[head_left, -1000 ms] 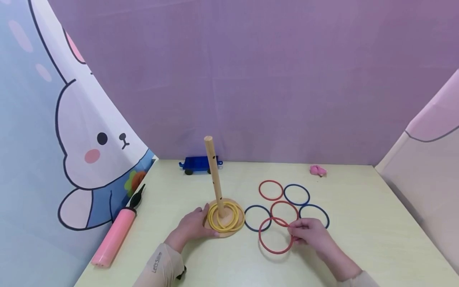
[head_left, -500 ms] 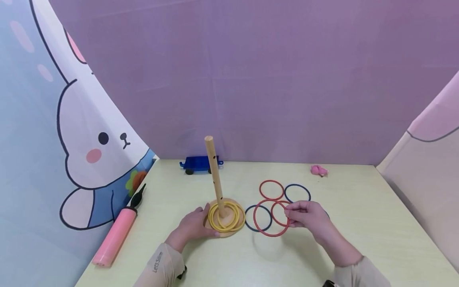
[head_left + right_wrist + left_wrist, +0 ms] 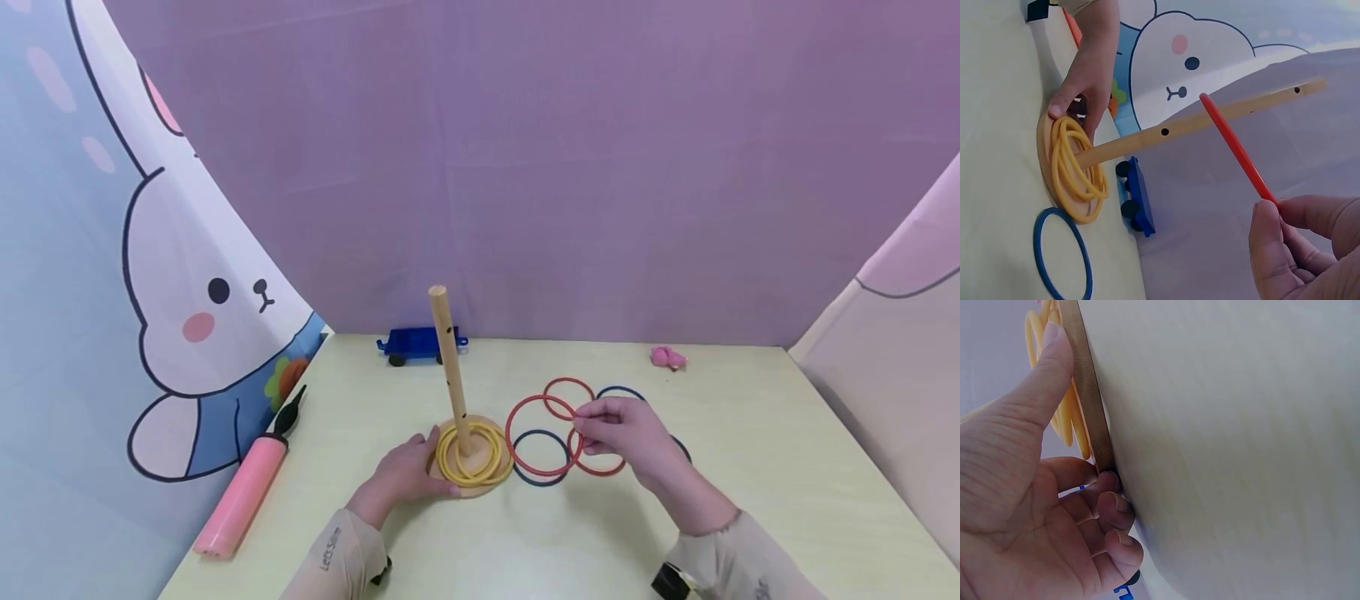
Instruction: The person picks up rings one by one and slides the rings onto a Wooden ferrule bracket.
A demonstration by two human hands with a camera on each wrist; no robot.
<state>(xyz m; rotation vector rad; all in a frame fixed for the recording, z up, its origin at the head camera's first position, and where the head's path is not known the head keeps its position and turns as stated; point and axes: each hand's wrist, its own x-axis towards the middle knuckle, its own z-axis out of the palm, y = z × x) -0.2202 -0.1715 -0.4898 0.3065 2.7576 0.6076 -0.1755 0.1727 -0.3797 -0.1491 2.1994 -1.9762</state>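
A wooden peg (image 3: 452,367) stands upright on a round wooden base (image 3: 472,493), with several yellow rings (image 3: 1063,172) lying around its foot. My left hand (image 3: 405,471) grips the near left edge of the base; the left wrist view shows the thumb (image 3: 1054,362) over the top and fingers curled at the rim. My right hand (image 3: 628,437) pinches a red ring (image 3: 507,435) between thumb and fingers, above the table and right of the peg. In the right wrist view this ring appears nearly edge-on, clear of the peg.
Under and behind the right hand lie a blue ring (image 3: 540,483), two red rings, one of them the far red ring (image 3: 567,380), and more blue rings, partly hidden. A blue toy wagon (image 3: 412,342), a pink hand pump (image 3: 242,497) and a small pink object (image 3: 667,358) also lie there.
My right hand has lifted the red ring and carried it left and away from me, closer to the peg. The left hand keeps its grip on the base.
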